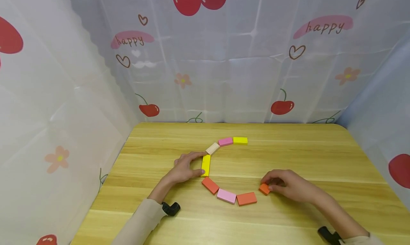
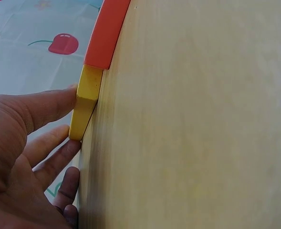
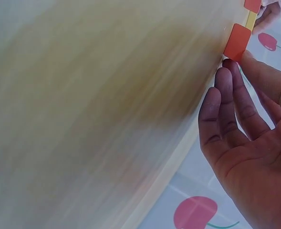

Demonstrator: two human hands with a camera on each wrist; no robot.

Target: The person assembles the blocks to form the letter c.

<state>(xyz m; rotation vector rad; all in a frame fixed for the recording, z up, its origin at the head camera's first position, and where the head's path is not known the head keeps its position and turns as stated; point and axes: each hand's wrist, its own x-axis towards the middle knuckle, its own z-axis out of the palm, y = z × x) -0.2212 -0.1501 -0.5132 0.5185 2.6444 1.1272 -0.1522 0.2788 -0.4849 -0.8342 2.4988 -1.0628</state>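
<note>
Flat wooden blocks form a curve open to the right on the table. My left hand [image 1: 182, 169] has thumb and fingers at the two ends of a yellow block [image 1: 206, 165], holding it between them on the tabletop. Below it in the head view follow a red block [image 1: 210, 185], a pink block [image 1: 226, 196] and an orange-red block [image 1: 246, 198]. Right of that last one, a gap apart, my right hand [image 1: 289, 184] pinches an orange block [image 1: 264, 189] between thumb and fingers. In the right wrist view this orange block [image 3: 237, 42] shows at the fingertips.
The curve's upper part has a plain wood block [image 1: 213, 148], a pink block [image 1: 225, 142] and another yellow block [image 1: 240, 140]. Beneath everything lies a wood-grain table [image 1: 160, 220]. A printed curtain [image 1: 217, 85] hangs behind the table and along both sides.
</note>
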